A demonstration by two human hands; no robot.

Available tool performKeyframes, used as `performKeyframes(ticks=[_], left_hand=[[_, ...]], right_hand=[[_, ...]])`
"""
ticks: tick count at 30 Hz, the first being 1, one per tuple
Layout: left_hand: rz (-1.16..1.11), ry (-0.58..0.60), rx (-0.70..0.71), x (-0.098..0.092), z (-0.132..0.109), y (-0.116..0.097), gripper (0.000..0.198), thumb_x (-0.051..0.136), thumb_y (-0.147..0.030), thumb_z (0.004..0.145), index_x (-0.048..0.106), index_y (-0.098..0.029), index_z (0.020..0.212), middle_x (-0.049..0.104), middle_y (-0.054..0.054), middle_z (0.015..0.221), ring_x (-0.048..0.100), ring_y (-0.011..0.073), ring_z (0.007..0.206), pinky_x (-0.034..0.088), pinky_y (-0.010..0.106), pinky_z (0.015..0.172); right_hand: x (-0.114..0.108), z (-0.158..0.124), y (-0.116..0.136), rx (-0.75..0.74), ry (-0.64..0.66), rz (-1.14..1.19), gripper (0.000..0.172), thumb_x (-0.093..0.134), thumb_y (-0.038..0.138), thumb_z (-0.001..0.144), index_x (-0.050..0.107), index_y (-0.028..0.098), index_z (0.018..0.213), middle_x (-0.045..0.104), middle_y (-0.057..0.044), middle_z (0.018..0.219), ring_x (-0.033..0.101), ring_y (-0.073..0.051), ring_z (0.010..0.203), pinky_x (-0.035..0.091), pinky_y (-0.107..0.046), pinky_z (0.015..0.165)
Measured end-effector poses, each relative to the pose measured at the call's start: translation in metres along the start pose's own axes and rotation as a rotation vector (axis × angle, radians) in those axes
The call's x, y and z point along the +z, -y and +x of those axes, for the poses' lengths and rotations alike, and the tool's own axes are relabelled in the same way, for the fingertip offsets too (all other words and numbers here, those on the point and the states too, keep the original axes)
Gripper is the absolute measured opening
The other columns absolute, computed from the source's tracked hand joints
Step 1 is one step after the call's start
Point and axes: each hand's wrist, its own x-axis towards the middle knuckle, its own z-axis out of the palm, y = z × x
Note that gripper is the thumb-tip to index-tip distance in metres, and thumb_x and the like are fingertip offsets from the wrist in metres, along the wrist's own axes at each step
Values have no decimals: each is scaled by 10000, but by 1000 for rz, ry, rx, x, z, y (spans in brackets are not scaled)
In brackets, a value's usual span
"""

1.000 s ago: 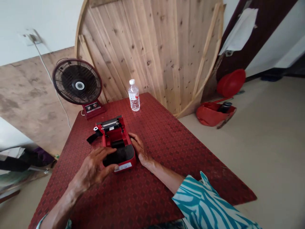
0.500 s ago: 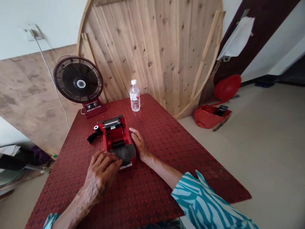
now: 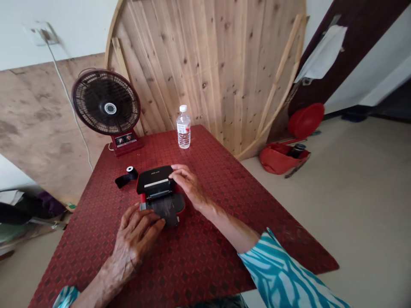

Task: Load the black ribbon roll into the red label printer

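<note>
A small red printer [image 3: 140,189] with a black lid [image 3: 154,176] sits on the red patterned table [image 3: 231,179]. The lid is folded down over the body. My right hand [image 3: 189,184] grips the lid's right edge with curled fingers. My left hand [image 3: 136,235] lies flat at the printer's front left, fingertips touching a dark grey strip [image 3: 168,208] that sticks out of the front. A black roll with a loose tail [image 3: 126,175] lies just left of the printer.
A table fan [image 3: 107,109] stands at the table's far left corner, a water bottle [image 3: 184,128] at the far edge. A round wooden board [image 3: 208,64] leans on the wall behind. A red bag [image 3: 279,156] and a red basin [image 3: 305,119] are on the floor, right.
The printer's lid, standing open before, has come down over the red body under my right hand. My left hand slid back to the printer's front edge.
</note>
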Motion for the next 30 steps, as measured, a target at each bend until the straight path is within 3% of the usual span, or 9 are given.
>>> performKeyframes(ticks=[2, 5, 9, 13, 20, 24, 27, 30], left_hand=[[-4, -8, -11, -3, 3, -2, 266, 562, -74, 879, 641, -236, 1074, 736, 23, 946, 648, 203, 988, 344, 440, 1062], [-71, -25, -12, -8, 8, 3, 127, 585, -227, 915, 632, -221, 1034, 726, 36, 916, 649, 206, 937, 357, 433, 1038], [-106, -44, -146, -9, 8, 28, 365, 394, -420, 986, 602, -171, 1154, 686, 128, 1066, 614, 257, 1008, 409, 442, 939], [-38, -14, -164, -1, 0, 46, 370, 414, -403, 980, 623, -159, 1163, 672, 149, 1126, 595, 283, 1038, 406, 449, 912], [-6, -35, -155, 6, -6, 41, 260, 478, -231, 948, 650, -172, 1134, 705, 114, 1091, 615, 249, 1027, 396, 447, 986], [-19, -48, -175, 4, -4, 42, 246, 494, -229, 935, 668, -194, 1105, 724, 92, 1062, 635, 230, 1008, 410, 425, 987], [-189, -28, -270, 3, 0, 46, 274, 440, -286, 958, 695, -207, 1022, 728, 85, 1017, 647, 223, 980, 445, 409, 941], [-514, -46, -550, 5, 5, 53, 317, 438, -396, 956, 682, -207, 1030, 717, 87, 1010, 650, 225, 980, 479, 382, 893]], right_hand=[[0, -18, -7, 30, -1, 16, 149, 603, 348, 800, 717, 281, 870, 576, -15, 1217, 525, -219, 1193, 393, -394, 1042], [4, -30, -13, 71, -37, 41, 260, 562, 280, 800, 682, 306, 1029, 557, -13, 1248, 501, -210, 1230, 366, -401, 1084], [9, -30, -14, 107, -61, 86, 336, 536, 249, 786, 640, 312, 1099, 568, -8, 1244, 505, -219, 1229, 357, -430, 1103], [12, -29, -14, 157, -67, 126, 392, 523, 236, 770, 612, 306, 1145, 581, -11, 1266, 512, -224, 1231, 379, -447, 1095], [13, -27, -13, 191, -41, 177, 462, 513, 212, 743, 579, 318, 1188, 591, -3, 1287, 532, -209, 1231, 407, -439, 1086], [14, -25, -9, 192, -32, 205, 508, 522, 192, 711, 572, 316, 1201, 612, 0, 1283, 551, -208, 1213, 404, -445, 1093], [15, -22, -7, 196, -36, 216, 518, 520, 159, 675, 602, 312, 1163, 653, 5, 1233, 574, -215, 1185, 419, -446, 1079], [16, -20, -4, 232, -38, 252, 530, 515, 128, 632, 619, 300, 1122, 682, 3, 1180, 607, -220, 1131, 442, -445, 1045]])
